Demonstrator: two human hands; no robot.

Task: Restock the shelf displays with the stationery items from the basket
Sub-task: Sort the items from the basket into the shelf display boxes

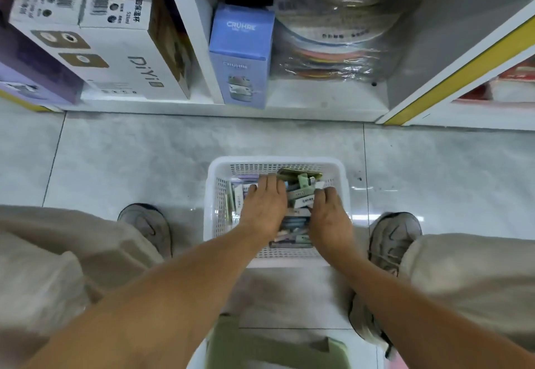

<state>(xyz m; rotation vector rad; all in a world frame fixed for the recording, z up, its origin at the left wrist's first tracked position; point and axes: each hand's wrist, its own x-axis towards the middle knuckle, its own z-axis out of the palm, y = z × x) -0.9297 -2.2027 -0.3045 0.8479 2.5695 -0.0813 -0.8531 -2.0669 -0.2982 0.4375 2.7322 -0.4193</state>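
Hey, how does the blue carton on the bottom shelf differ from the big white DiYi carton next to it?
The blue carton stands upright in the right-hand bay, tall and narrow, printed CRUHRE. The big white DiYi carton lies on its side in the left-hand bay, longer and wider, with barcode labels on its end. A white divider panel separates them. Both are closed cardboard product boxes on the lowest shelf.

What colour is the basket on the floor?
White, with mesh sides; the basket shows best in the head view.
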